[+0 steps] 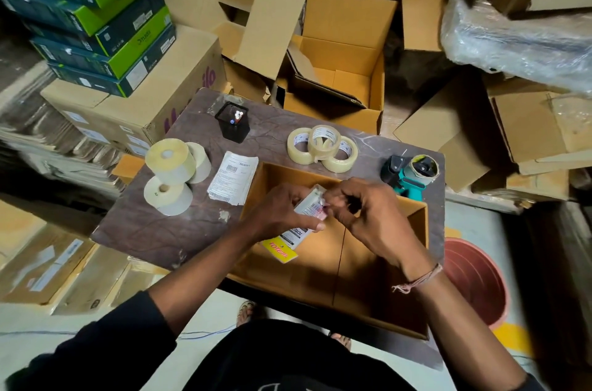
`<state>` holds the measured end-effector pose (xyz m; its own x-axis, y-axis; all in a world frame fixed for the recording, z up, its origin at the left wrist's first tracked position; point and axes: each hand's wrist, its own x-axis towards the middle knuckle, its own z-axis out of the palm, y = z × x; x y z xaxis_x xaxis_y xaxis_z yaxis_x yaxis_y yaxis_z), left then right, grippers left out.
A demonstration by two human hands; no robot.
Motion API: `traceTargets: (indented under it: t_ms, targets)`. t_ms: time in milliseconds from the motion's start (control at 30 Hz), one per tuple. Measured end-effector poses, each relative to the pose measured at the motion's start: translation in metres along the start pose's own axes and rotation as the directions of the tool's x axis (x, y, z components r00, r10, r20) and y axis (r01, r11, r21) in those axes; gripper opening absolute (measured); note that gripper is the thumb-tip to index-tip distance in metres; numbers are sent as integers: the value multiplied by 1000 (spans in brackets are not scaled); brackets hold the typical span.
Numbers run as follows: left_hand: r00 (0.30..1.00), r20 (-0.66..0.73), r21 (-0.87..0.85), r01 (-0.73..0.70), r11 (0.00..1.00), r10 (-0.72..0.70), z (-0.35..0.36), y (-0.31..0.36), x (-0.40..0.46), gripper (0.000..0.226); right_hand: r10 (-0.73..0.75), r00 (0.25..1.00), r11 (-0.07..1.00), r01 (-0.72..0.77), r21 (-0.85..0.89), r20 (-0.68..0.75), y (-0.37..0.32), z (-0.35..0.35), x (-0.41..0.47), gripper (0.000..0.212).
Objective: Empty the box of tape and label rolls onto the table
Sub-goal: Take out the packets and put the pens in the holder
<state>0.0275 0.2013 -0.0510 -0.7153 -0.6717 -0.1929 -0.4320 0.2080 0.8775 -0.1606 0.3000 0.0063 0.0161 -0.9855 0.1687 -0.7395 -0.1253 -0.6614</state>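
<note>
Table (pixel 153 230): we see label rolls (pixel 171 174) left, tape rolls (pixel 322 149) behind box (pixel 352 265).
Dispenser (pixel 413 174): right of tape rolls.

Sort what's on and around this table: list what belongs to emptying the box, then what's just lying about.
Part of the job:
open box
three clear tape rolls
three label rolls
small packet, held over the box by left hand and right hand

Just lying about:
tape dispenser
black pen holder
printed slips
green boxes
red bucket
</note>
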Motion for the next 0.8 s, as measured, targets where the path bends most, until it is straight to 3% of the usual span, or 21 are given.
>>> traceTargets:
  t_ms: [100,200,367,533,800]
  targets:
    - [1000,16,-15,10,1000,-10,-2,-3,2,28,75,994,993,-82,90,79,-5,-7,2,18]
    - [998,43,-87,44,995,-40,-3,-4,4,30,60,983,998,-59,-9,173,-8,-6,1,29]
    - [997,62,-154,56,987,-46,-6,-1,5,24,44,998,994,-38,-104,54,-6,-8,5,47]
    - [996,85,-176,19,984,-4,-7,-4,5,20,29,998,999,-28,-19,64,-2,-7,13,34]
    - [996,38,-202,-67,977,76,-12,-1,8,31,-1,992,986,22,-163,129,-4,-5,24,21]
